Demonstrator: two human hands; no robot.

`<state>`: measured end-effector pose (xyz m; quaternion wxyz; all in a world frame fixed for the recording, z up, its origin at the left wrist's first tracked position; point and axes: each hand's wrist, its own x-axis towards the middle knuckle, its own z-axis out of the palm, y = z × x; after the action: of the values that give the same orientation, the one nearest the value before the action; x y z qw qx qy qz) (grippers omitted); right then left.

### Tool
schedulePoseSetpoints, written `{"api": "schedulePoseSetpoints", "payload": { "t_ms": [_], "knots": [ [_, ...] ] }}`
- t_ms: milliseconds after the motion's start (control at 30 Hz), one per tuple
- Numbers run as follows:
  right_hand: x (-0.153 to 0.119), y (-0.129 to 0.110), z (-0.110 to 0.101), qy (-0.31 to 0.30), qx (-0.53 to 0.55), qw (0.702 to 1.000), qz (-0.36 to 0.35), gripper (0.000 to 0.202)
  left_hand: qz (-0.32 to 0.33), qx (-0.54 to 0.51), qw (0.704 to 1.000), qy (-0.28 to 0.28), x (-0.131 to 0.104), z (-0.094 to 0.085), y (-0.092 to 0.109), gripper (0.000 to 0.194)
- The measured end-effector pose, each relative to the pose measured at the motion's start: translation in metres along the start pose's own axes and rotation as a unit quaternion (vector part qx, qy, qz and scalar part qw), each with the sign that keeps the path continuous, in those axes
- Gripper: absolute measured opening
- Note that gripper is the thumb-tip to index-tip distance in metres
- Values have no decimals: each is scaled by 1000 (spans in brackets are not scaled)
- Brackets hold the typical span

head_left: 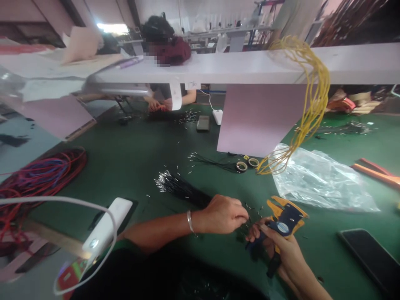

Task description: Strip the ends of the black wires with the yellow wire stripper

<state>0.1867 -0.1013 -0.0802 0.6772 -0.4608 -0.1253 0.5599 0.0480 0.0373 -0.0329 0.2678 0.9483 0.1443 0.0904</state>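
My right hand (pixel 286 246) is wrapped round the handles of a blue and yellow wire stripper (pixel 290 216), its yellow jaws tipped up and to the left. Left of the tool, my left hand (pixel 225 214) is closed in a pinch above small loose bits (pixel 254 212) on the green table. Whatever lies between those fingertips is too small to make out. Behind my left wrist runs a bundle of black wires (pixel 184 187), its bright ends fanned out to the left. Part of the bundle is hidden by my hand.
Beyond lie rolls of tape (pixel 241 166), a clear plastic bag (pixel 321 179) and yellow wires (pixel 312 112) hanging off a white shelf (pixel 212 75). A phone (pixel 368 254) is at right. At left are a white power strip (pixel 108 227) and red wire coils (pixel 46 171). Another person's hands (pixel 159 104) work opposite.
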Motion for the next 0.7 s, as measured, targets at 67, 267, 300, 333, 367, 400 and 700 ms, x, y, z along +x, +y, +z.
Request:
{"api": "schedulePoseSetpoints", "payload": {
  "t_ms": [67, 267, 300, 333, 367, 400, 700],
  "knots": [
    [2, -2, -3, -4, 4, 1000, 14, 18, -5, -11, 1000, 9, 0, -1, -2, 13],
    [4, -9, -8, -5, 28, 999, 22, 18, -18, -32, 999, 39, 2, -9, -10, 11],
    [5, -9, -8, -3, 30, 999, 21, 18, -20, -30, 998, 43, 2, -11, -11, 11],
    [5, -10, -9, -2, 32, 999, 21, 18, -22, -28, 998, 45, 2, -12, -12, 11],
    [6, -10, -9, 0, 32, 999, 21, 18, -24, -26, 998, 48, 2, -14, -13, 12],
    [7, -10, -9, 2, 32, 999, 21, 17, -26, -26, 998, 50, 2, -15, -14, 12],
    [8, -16, -4, 11, 49, 999, -2, 18, -34, -39, 994, 92, 5, -23, -28, 11]
  ]
}}
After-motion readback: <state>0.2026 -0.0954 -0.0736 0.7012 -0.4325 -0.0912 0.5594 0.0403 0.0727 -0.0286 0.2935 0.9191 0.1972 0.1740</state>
